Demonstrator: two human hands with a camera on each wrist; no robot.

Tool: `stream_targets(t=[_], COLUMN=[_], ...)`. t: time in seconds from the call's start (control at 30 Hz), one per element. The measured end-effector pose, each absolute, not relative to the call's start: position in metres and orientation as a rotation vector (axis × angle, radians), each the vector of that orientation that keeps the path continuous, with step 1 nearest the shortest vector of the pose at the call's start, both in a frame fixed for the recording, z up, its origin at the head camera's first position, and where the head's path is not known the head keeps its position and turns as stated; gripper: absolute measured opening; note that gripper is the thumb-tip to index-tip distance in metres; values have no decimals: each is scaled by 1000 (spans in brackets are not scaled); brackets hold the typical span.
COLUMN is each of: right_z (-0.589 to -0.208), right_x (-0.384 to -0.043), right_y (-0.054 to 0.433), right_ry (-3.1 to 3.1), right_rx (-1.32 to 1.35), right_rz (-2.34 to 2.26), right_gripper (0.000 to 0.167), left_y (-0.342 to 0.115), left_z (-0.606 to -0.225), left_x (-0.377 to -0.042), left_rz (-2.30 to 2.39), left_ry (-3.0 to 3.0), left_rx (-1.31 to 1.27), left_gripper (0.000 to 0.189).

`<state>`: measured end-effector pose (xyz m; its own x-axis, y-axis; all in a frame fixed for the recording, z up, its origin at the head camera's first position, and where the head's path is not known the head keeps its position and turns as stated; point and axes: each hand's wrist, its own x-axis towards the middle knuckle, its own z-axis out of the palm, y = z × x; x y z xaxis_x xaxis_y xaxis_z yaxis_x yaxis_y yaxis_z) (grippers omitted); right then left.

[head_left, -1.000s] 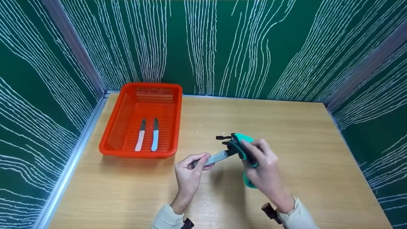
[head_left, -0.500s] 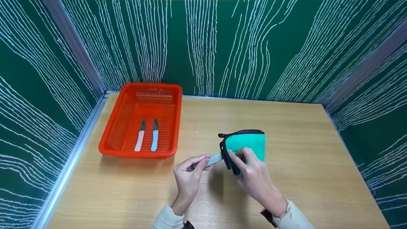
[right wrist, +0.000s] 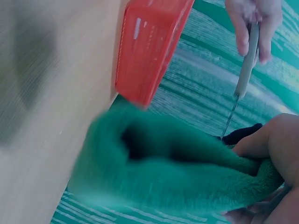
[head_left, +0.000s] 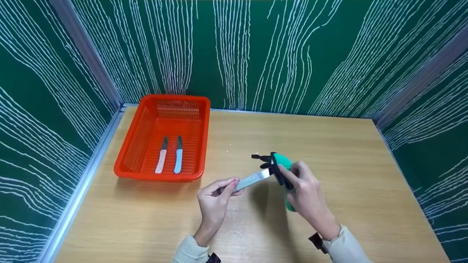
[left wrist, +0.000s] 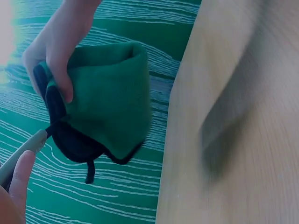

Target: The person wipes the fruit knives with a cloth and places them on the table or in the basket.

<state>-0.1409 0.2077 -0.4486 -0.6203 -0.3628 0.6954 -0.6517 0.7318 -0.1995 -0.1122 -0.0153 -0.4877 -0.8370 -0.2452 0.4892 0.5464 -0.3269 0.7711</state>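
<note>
Low in the head view my left hand (head_left: 212,206) holds a small knife by its pale grey-green handle (head_left: 250,180), between thumb and fingers. The knife points up and right, part of its bright blade showing. My right hand (head_left: 307,195) pinches a folded green towel (head_left: 283,160) with black edging round the blade's outer part. In the left wrist view the towel (left wrist: 112,88) hangs from the right hand (left wrist: 60,37), the blade going in at its dark edge. The right wrist view has the plush towel (right wrist: 187,184) in front and the knife's handle (right wrist: 246,67) beyond.
An orange-red plastic basket (head_left: 161,176) stands at the table's back left. In it lie a pink-handled knife (head_left: 160,161) and a blue-handled knife (head_left: 178,160), side by side. Green walls with white lines (head_left: 230,54) enclose the wooden table (head_left: 347,164) at the back and sides.
The right hand slid the towel toward the handle, covering the blade, then drew it back right and turned it, baring part of the blade. The left hand kept its hold nearly still.
</note>
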Motion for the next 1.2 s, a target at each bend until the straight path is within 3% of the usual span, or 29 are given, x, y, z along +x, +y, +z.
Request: stream_targets(t=[0.37,0.77,1.2], right_z=[-445,-424,-405], right_x=[-157,-153,-139], right_y=[251,261,230], right_ry=[-2253,-2154,-2083], right_rx=[437,282,436], right_rz=[779,892,905], right_gripper=[42,23,34], left_y=[-27,-22,-17], left_z=[-490,-496,-495], left_x=[-116,-116,-118], left_rz=[-2152,-2150,-2186], left_ry=[-1500,-1550,-1572], left_rx=[-337,-312,-283], left_gripper=[16,19,15])
